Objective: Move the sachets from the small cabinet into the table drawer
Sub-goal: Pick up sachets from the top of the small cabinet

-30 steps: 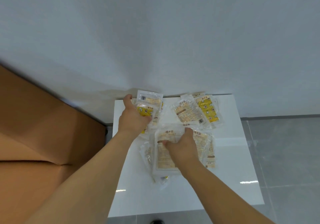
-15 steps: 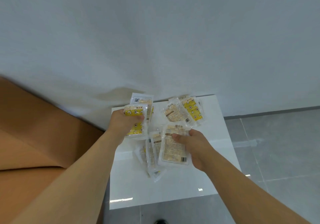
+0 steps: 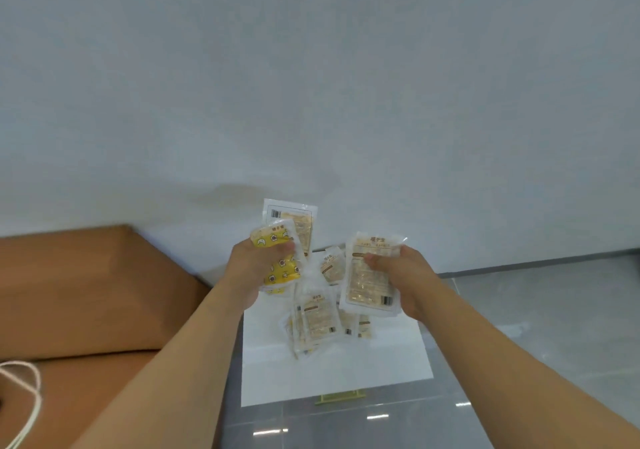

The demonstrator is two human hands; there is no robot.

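— What lies around, from the left?

— A brown wooden table (image 3: 86, 292) fills the left side, with a loop of white cord (image 3: 29, 400) on its near corner. Behind everything stands a plain pale wall (image 3: 311, 84). In the middle is the small white cabinet (image 3: 332, 376), its glossy top set against the wall, and grey floor tiles (image 3: 536, 327) spread to the right and in front of it.

— And the sachets?

— A loose heap of sachets (image 3: 317, 320) lies on the cabinet top, overlapping one another, between the two forearms.

— How are the hands placed?

— Both are raised above the cabinet top. The left hand (image 3: 254, 268) has its fingers curled round a yellow sachet (image 3: 277, 258) printed with small figures, and a clear sachet with a barcode (image 3: 294, 220) stands up behind it in the same grip. The right hand (image 3: 405, 282) holds a pale flat sachet (image 3: 370, 275) upright, thumb pressed across its front and fingers behind it.

— Do the hands touch?

— No, they are apart, with the heap showing below between them.
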